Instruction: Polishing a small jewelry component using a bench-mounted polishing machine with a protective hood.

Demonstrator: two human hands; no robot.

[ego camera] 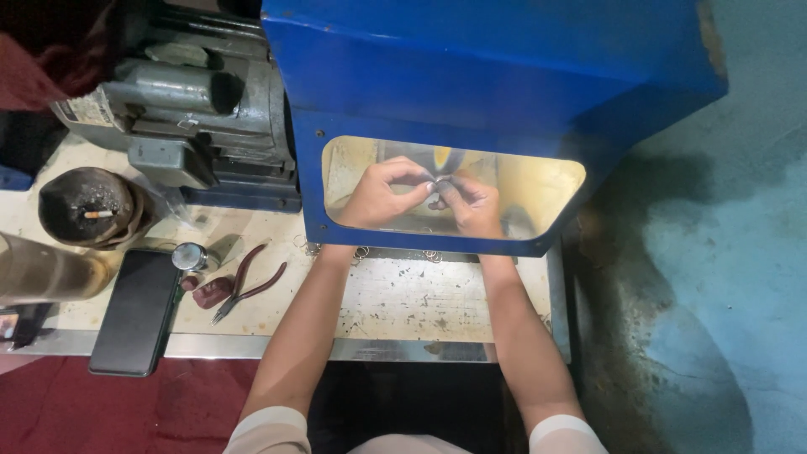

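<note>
My bare arms, short pale sleeves

I see both my forearms bare from the sleeve hems to the wrists, with no watch, band or glove on my left hand [380, 195] or right hand [471, 203]. My short sleeves are a pale cream, their hems showing at the bottom edge.

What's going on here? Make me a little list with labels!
Left hand: pinching a small metal piece
Right hand: pinching the same piece
Where: inside the lit opening of a blue hood
On the bench: red-handled pliers, black phone, small wire rings
Far left: ashtray holding a cigarette
</note>
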